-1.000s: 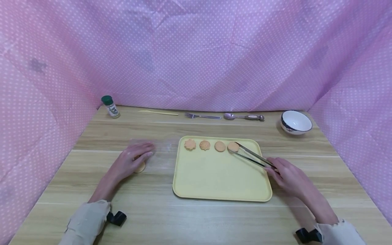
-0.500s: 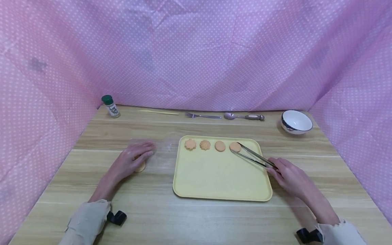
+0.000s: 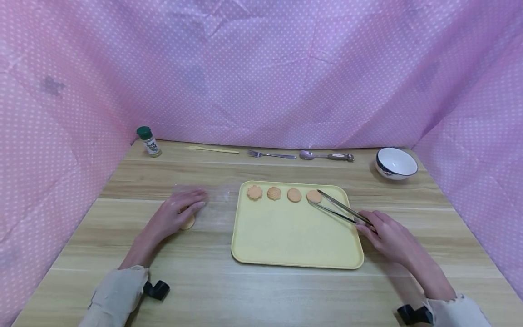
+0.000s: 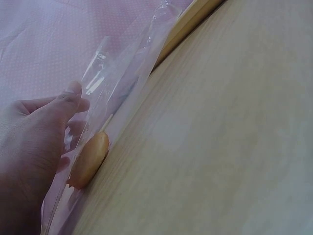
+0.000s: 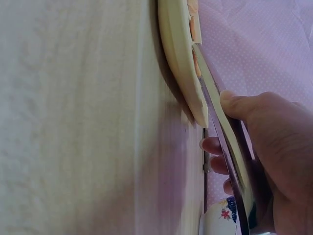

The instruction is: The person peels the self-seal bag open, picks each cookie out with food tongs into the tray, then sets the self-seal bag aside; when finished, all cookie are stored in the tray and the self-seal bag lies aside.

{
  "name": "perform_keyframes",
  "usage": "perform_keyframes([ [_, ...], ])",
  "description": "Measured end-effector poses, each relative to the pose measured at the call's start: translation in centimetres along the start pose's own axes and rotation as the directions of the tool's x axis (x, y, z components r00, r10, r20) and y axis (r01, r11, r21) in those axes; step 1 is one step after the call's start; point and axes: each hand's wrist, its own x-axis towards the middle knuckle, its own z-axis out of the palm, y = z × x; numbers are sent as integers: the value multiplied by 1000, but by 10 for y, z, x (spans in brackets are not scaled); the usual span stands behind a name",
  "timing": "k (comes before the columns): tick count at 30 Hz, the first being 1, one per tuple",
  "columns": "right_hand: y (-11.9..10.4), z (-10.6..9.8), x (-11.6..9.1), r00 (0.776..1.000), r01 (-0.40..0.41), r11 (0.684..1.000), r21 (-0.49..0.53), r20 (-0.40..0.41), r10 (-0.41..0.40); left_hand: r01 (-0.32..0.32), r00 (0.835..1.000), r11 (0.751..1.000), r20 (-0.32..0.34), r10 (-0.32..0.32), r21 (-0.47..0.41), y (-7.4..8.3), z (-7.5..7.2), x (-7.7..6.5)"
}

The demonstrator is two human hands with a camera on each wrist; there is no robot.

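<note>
In the head view my left hand [image 3: 173, 211] lies over a clear plastic bag [image 3: 218, 211], left of a yellow tray [image 3: 294, 236]. The left wrist view shows thumb and fingers pinching the bag's upper film, with a cookie [image 4: 90, 159] lying inside it. My right hand [image 3: 388, 236] grips metal tongs [image 3: 342, 206] over the tray's right edge. The tong tips straddle a round cookie [image 3: 314, 196] at the right end of a row. Beside it sit another round cookie [image 3: 294, 195], a swirled cookie [image 3: 274, 193] and a flower-shaped cookie [image 3: 254, 192].
Along the table's back edge lie a pale flat knife-like piece [image 3: 212, 149], a fork [image 3: 271, 155] and a spoon [image 3: 327, 156]. A green-capped shaker [image 3: 149, 143] stands back left, a white bowl [image 3: 395, 163] back right. Behind hangs a pink dotted cloth [image 3: 261, 81].
The tongs and the right-hand round cookie have shifted slightly right on the tray, widening the gap to the neighbouring cookie. My left hand keeps its place on the bag.
</note>
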Motion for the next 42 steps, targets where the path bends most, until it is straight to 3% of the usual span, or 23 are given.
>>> perform_keyframes([
  [6,-1,-5,2,1000,-1,1000,14,-2,1,6,1000,1000,1,-6,8,-1,0,0],
  [13,-8,-5,10,998,63,998,21,-32,-62,18,1000,1000,16,-19,19,-1,-1,0],
  [23,-30,3,36,987,150,987,54,-57,-147,-6,1000,1000,5,6,14,-1,-1,1],
  [32,-55,23,63,945,322,940,109,-94,-313,-11,1000,1000,-4,11,3,0,0,1],
  [42,-82,42,88,938,345,929,135,-7,-347,-14,1000,1000,-19,14,7,-1,1,0],
])
